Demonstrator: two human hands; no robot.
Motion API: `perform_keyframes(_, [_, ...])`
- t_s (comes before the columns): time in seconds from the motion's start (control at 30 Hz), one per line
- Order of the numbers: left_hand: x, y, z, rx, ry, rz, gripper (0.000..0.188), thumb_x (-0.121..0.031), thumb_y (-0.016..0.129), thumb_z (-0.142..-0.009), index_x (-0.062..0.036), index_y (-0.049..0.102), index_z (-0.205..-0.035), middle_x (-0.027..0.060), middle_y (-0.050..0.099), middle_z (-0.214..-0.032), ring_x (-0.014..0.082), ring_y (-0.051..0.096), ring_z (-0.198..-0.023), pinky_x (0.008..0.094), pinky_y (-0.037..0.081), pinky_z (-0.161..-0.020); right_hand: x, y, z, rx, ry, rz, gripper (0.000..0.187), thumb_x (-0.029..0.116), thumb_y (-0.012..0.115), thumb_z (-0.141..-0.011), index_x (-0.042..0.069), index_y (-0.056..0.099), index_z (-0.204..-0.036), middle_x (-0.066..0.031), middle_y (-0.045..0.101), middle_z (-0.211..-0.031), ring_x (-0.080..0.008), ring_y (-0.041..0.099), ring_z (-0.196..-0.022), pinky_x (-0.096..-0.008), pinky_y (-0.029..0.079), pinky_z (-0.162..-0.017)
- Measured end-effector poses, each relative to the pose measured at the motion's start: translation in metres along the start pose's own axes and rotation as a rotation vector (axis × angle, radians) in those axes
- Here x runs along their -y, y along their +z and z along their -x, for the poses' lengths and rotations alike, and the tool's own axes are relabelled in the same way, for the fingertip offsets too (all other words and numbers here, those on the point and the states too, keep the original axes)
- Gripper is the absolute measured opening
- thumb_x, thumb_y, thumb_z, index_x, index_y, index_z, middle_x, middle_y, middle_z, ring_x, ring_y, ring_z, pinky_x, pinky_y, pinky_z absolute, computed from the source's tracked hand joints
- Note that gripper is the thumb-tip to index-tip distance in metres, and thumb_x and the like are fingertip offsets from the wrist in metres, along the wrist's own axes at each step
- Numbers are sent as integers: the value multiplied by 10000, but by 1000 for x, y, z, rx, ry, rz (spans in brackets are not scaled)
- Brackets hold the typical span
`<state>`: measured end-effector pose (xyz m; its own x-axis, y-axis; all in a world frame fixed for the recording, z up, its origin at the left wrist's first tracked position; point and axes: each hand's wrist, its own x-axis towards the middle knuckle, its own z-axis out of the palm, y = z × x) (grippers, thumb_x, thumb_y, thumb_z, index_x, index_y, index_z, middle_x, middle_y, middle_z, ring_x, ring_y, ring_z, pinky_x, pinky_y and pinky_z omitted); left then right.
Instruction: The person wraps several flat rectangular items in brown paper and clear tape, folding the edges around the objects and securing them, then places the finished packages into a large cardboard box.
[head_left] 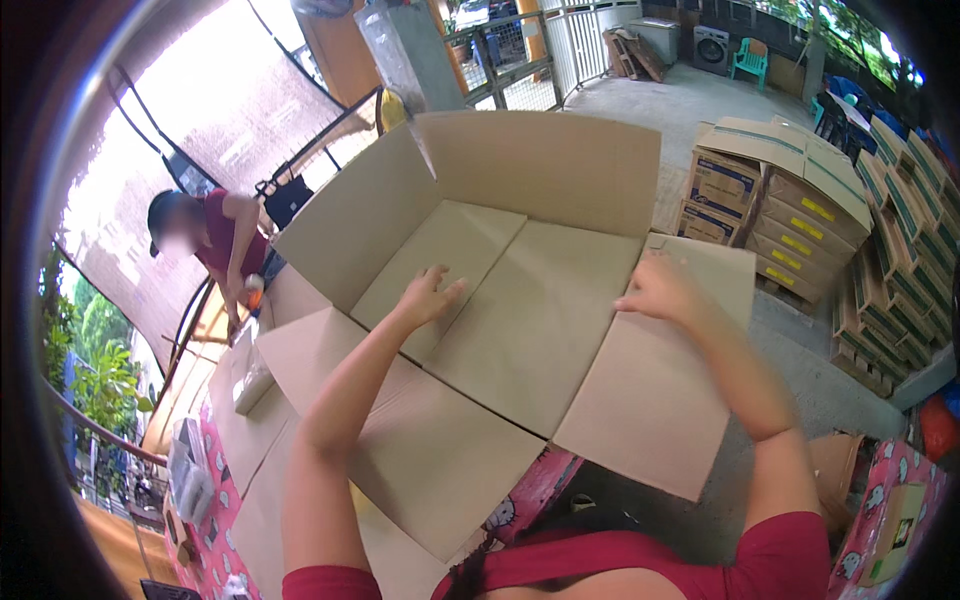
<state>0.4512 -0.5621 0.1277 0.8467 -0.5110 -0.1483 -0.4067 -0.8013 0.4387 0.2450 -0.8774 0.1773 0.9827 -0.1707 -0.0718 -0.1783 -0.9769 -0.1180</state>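
Note:
A large brown cardboard box (545, 320) lies before me with its flaps spread. Its far flap (545, 165) and left flap (360, 215) stand up, while the right flap (655, 390) and near flap (450, 450) fold outward. My left hand (430, 298) hovers over the left part of the box with fingers apart and nothing in them. At the right flap's inner edge is my right hand (662, 288), fingers loosely bent and apart, holding nothing visible. Whether it touches the cardboard I cannot tell.
A co-worker (215, 235) in a red shirt and dark cap handles something with an orange part at the left. Stacked cartons (725, 195) and piles of flattened cardboard (890, 270) stand to the right. A pink patterned table cover (535, 490) shows below the box.

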Motion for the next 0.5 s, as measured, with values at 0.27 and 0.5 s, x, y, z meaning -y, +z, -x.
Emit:
perform_keyframes(0.27, [-119, 46, 79, 314, 287, -402, 1069, -743, 516, -710, -28, 172, -1427, 256, 85, -1480, 405, 75, -1375, 629, 107, -1046, -39, 3, -105, 268, -12, 34, 511, 436, 741, -665, -13, 657, -893, -193, 630, -1025, -293, 609, -946, -408, 478, -795])
perform_keyframes(0.5, [-34, 45, 64, 483, 180, -77, 839, -640, 432, -845, -46, 258, -1410, 239, 351, -1384, 351, 332, -1293, 418, 291, -1046, 26, 23, -121, 409, -132, 106, 483, 406, 720, -705, 1, 639, -956, -175, 641, -1002, -290, 612, -929, -389, 482, -766])
